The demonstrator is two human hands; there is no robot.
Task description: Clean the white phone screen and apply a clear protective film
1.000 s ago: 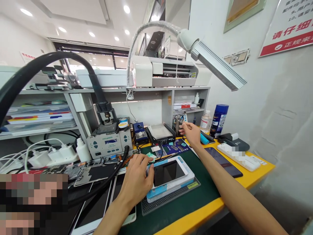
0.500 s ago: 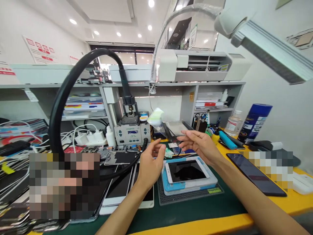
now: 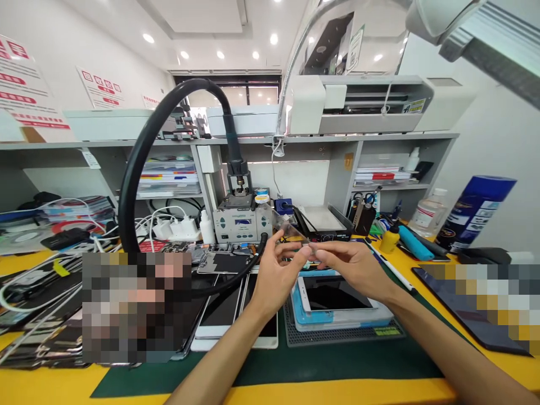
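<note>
My left hand [image 3: 280, 270] and my right hand [image 3: 356, 264] meet in front of me, their fingertips pinched together. Between them is a thin clear plastic sheet [image 3: 291, 229], which slants up and to the left from the fingers; its lower end is hidden. Just below my right hand lies a white phone [image 3: 333, 293] with a dark screen, face up on a blue-and-white box [image 3: 307, 323]. That box rests on a grey perforated mat [image 3: 337, 336].
A soldering station [image 3: 240, 225] with a thick black hose [image 3: 130, 169] stands behind on the left. Several phones [image 3: 219, 315] lie left of the box. At right are a large dark phone [image 3: 468, 309], a yellow bottle [image 3: 388, 239] and a blue spray can [image 3: 476, 211]. A lamp [image 3: 493, 45] hangs above.
My right hand has come back from the tool holder at the rear to meet my left hand, which lifted off the phone. The clear sheet is now between them. The view has swung left.
</note>
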